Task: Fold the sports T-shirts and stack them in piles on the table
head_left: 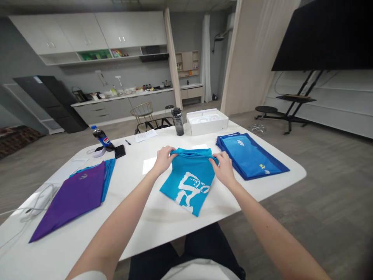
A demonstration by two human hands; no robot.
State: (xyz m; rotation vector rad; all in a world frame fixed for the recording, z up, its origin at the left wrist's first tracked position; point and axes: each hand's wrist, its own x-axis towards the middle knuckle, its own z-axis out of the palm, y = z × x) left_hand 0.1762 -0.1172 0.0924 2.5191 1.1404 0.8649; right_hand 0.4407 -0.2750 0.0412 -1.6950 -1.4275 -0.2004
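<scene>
A bright blue T-shirt (189, 175), folded to a small panel with white lettering, lies on the white table before me. My left hand (164, 157) pinches its far left corner between thumb and fingers. At the far right corner, my right hand (223, 166) grips the same folded edge. The layered far edge is raised slightly between both hands, while the printed part hangs down toward me. Close to my right hand is a stack of folded blue shirts (250, 153). Left of my left arm lies a folded purple shirt (78, 190) over blue ones.
Behind the T-shirt stand a dark water bottle (178, 123) and an open white box (208, 126). At the left are a Pepsi bottle (102, 139), a phone (119, 151), a pen (128, 142) and white cables (35, 208). A paper sheet (146, 135) lies near the far edge.
</scene>
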